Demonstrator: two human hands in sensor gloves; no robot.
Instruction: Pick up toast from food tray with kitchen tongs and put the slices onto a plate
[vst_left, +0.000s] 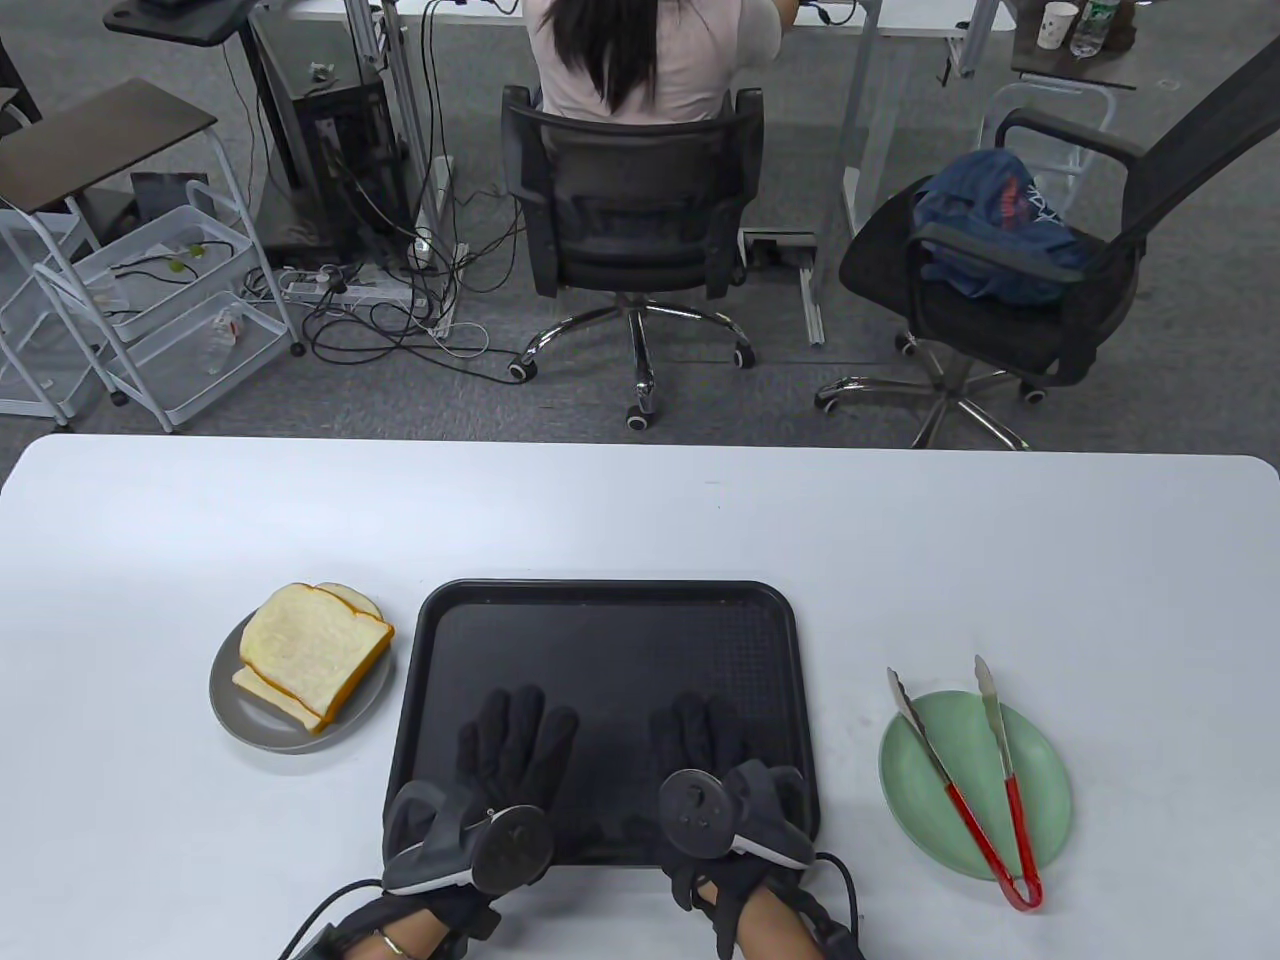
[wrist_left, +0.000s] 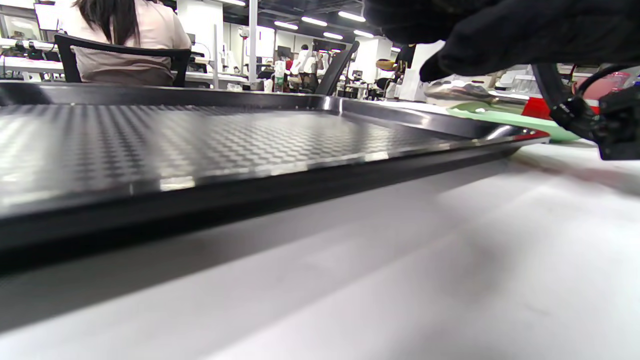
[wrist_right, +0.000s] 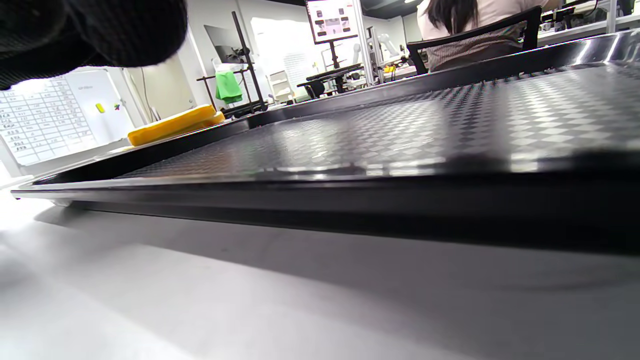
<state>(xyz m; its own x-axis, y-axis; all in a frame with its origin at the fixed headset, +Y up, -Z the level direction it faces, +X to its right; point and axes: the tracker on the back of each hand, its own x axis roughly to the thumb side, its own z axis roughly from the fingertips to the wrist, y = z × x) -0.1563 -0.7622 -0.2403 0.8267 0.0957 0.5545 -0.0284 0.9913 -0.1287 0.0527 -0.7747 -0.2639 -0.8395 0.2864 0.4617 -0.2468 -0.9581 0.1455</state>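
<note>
Toast slices (vst_left: 312, 652), two, sit on one grey plate (vst_left: 232, 715) at nine o'clock; one tongs (vst_left: 962, 775) on green plate (vst_left: 1045, 770). Left hand (vst_left: 505, 755) and right hand (vst_left: 712, 760) rest flat, fingers straight, on black tray (vst_left: 610, 610).

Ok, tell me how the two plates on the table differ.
The grey plate sits left of the black tray; the green plate sits right of it. The grey plate carries stacked toast slices; the green plate carries only the red-handled tongs, lying open across it. The green plate looks somewhat larger. Both are round and rest on the white table.
</note>
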